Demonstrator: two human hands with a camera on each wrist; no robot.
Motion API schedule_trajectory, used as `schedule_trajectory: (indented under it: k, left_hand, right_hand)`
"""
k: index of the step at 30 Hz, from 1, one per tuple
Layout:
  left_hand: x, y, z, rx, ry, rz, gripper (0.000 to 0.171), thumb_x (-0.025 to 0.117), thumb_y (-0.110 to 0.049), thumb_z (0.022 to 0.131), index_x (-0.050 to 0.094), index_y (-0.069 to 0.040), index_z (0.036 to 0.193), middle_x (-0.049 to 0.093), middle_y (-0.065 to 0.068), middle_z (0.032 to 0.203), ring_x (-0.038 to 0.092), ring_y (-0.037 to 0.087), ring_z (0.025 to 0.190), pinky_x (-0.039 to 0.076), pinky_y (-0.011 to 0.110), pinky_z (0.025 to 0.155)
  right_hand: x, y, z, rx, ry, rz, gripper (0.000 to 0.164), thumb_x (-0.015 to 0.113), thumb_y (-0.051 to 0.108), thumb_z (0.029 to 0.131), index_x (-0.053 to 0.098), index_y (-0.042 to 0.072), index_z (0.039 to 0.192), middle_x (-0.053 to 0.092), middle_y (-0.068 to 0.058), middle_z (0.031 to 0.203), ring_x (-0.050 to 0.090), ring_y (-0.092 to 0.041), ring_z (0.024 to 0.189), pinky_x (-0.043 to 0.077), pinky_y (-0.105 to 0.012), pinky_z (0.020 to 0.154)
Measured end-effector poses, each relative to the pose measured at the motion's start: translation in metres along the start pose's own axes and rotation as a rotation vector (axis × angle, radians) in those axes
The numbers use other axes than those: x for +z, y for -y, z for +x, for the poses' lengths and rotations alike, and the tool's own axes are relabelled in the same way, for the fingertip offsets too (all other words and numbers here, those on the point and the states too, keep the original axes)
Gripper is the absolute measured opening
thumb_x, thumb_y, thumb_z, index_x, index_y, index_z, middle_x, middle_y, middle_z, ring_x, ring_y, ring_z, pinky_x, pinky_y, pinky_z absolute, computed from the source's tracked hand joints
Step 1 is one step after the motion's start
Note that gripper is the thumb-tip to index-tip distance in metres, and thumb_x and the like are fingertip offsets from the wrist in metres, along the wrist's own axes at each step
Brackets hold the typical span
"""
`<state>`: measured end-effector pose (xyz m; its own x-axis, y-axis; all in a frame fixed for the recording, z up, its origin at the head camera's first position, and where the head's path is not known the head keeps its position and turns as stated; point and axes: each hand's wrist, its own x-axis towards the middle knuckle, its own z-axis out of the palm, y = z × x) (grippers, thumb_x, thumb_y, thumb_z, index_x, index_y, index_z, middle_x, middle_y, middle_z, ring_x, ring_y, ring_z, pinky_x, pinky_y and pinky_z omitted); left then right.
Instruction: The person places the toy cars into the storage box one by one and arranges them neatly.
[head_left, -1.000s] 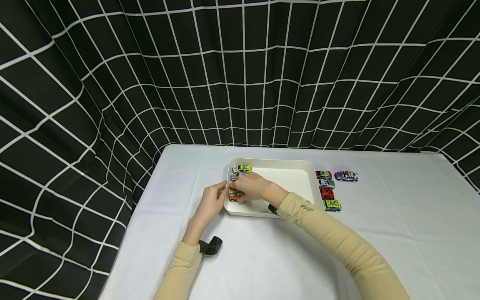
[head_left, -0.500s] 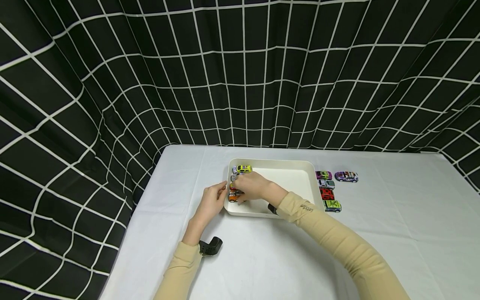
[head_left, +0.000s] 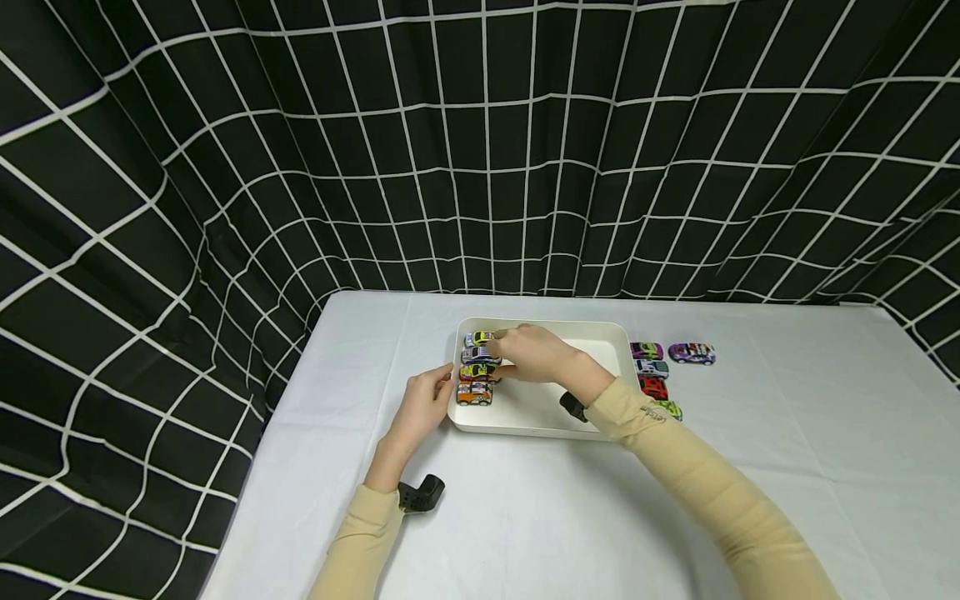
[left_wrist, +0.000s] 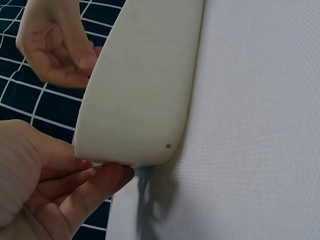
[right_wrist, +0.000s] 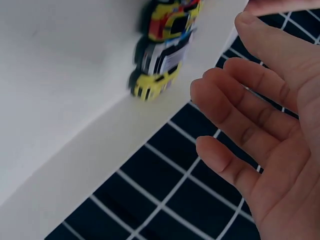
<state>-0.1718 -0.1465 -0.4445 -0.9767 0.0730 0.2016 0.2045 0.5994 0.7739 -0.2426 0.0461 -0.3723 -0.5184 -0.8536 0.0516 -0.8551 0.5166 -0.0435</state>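
Observation:
Toy cars line the left end of a white tray [head_left: 555,421]: a yellow car [head_left: 478,338] at the back, a silver one [head_left: 476,356], a red-and-yellow one [head_left: 472,372] and an orange one [head_left: 474,393] in front. My left hand [head_left: 427,400] holds the tray's left wall, fingertips at its edge in the left wrist view. Over the tray, my right hand [head_left: 540,354] hovers just right of the row, overlapping the yellow and silver cars in the head view. Its fingers [right_wrist: 220,102] are loosely bent with nothing between them in the right wrist view.
Right of the tray, on the white cloth, stand a purple-and-green car [head_left: 647,351], a pale blue car [head_left: 652,368], a red car [head_left: 653,388] and a lime car [head_left: 671,409] partly behind the sleeve. A purple car [head_left: 692,353] sits farther right. A black grid curtain [head_left: 517,192] hangs behind.
My right hand has let go of the cars at the front of the row and moved back and right, uncovering the orange and red-and-yellow cars. The left hand has stayed put.

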Motion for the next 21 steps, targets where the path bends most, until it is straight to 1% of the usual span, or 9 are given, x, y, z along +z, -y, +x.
schedule_trajectory:
  k: [2,4,8,12,21]
  left_hand:
    - [0.000,0.000,-0.001,0.002,-0.001,0.001,0.032,0.055,0.002,0.089,0.054,0.015,0.119,0.064,0.027,0.102,0.065,0.026,0.083,0.055,0.025,0.064]
    - [0.001,0.000,-0.001,-0.003,-0.001,-0.003,0.032,0.055,0.002,0.089,0.054,0.015,0.119,0.064,0.027,0.102,0.065,0.026,0.083,0.055,0.025,0.064]
    - [0.001,0.000,-0.001,-0.006,0.001,-0.008,0.032,0.055,0.002,0.090,0.053,0.015,0.119,0.063,0.027,0.103,0.065,0.027,0.084,0.055,0.024,0.065]
    - [0.002,0.000,-0.001,-0.022,0.007,-0.013,0.033,0.055,0.001,0.090,0.053,0.014,0.120,0.063,0.026,0.104,0.065,0.026,0.085,0.055,0.024,0.065]
    - [0.001,0.000,0.000,-0.041,0.010,-0.018,0.034,0.055,0.000,0.090,0.053,0.013,0.122,0.063,0.026,0.105,0.065,0.026,0.086,0.055,0.024,0.066]
  right_hand:
    - [-0.002,-0.004,-0.005,0.006,-0.011,0.006,0.021,0.074,0.022,0.079,0.068,0.008,0.093,0.065,-0.004,0.089,0.062,-0.018,0.074,0.051,-0.037,0.073]
    - [-0.005,-0.007,-0.011,0.014,-0.018,0.002,0.021,0.074,0.020,0.079,0.068,0.007,0.094,0.065,-0.003,0.089,0.061,-0.018,0.074,0.051,-0.037,0.072]
    - [-0.009,-0.015,-0.023,0.025,-0.030,-0.016,0.020,0.074,0.020,0.079,0.066,0.006,0.091,0.062,-0.002,0.086,0.058,-0.018,0.071,0.049,-0.035,0.070]
    - [-0.010,-0.024,-0.036,0.031,-0.043,-0.016,0.017,0.074,0.018,0.079,0.065,0.006,0.089,0.062,-0.002,0.086,0.058,-0.018,0.071,0.048,-0.035,0.069]
    - [-0.010,-0.046,-0.064,0.021,-0.113,0.015,0.015,0.075,0.011,0.076,0.062,0.008,0.082,0.061,-0.003,0.081,0.057,-0.015,0.064,0.049,-0.036,0.067]
